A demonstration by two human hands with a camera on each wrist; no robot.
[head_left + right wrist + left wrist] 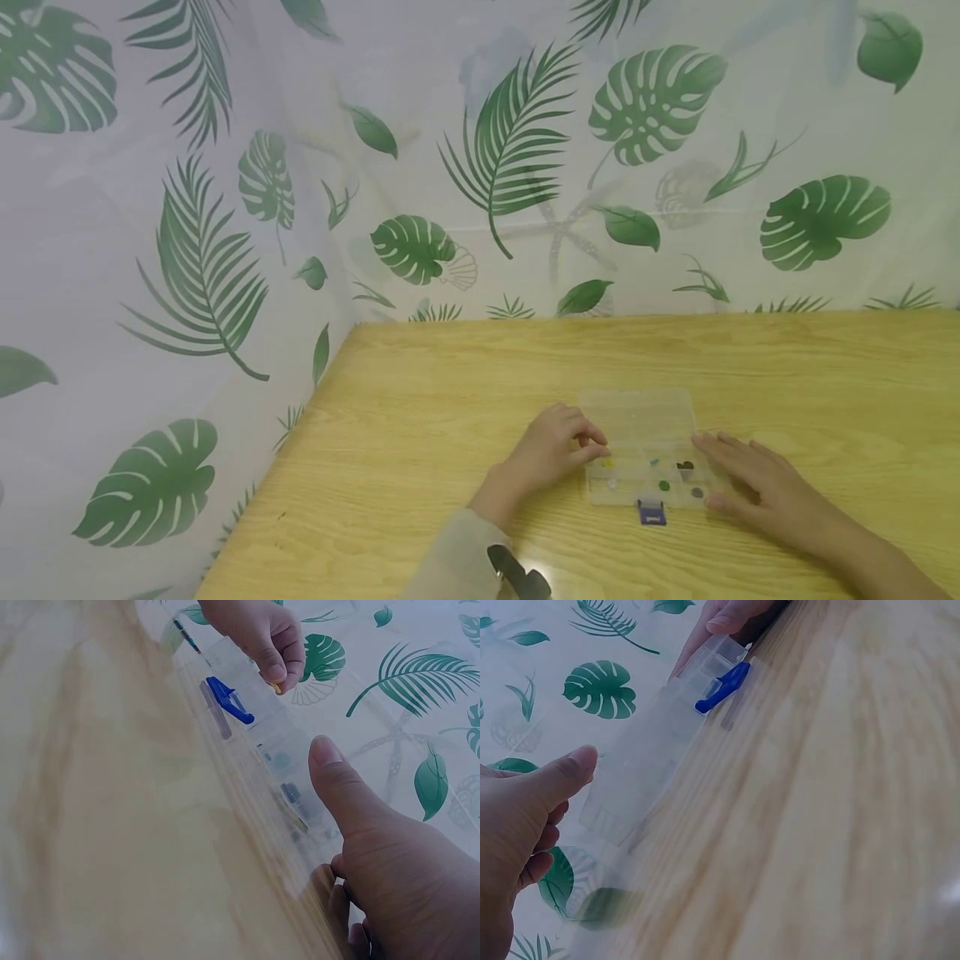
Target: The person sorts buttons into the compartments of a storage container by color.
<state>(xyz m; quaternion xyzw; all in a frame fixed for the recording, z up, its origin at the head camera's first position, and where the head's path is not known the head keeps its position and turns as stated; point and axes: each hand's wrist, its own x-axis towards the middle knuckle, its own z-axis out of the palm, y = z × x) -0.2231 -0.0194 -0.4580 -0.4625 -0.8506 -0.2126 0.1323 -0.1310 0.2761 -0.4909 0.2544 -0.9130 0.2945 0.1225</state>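
A clear plastic compartment box point(621, 497) stands on the table with its lid point(637, 414) raised at the back. My left hand point(555, 446) is over the box's left side. In the right wrist view, a small yellow piece point(277, 688) is pinched between the thumb and finger of this left hand. My right hand point(761, 487) lies along the box's right side, fingers extended, thumb by the near corner. Small pieces sit in the compartments: a green one point(664, 485), a teal one point(655, 462), dark ones point(685, 466) and a grey one point(697, 492).
A blue latch point(652, 512) sticks out from the box's front edge. Around the box spreads the wood-grain table point(420, 392). Leaf-printed sheeting point(525, 275) rises along the table's back and left edges. A dark strap point(517, 571) is on the left sleeve.
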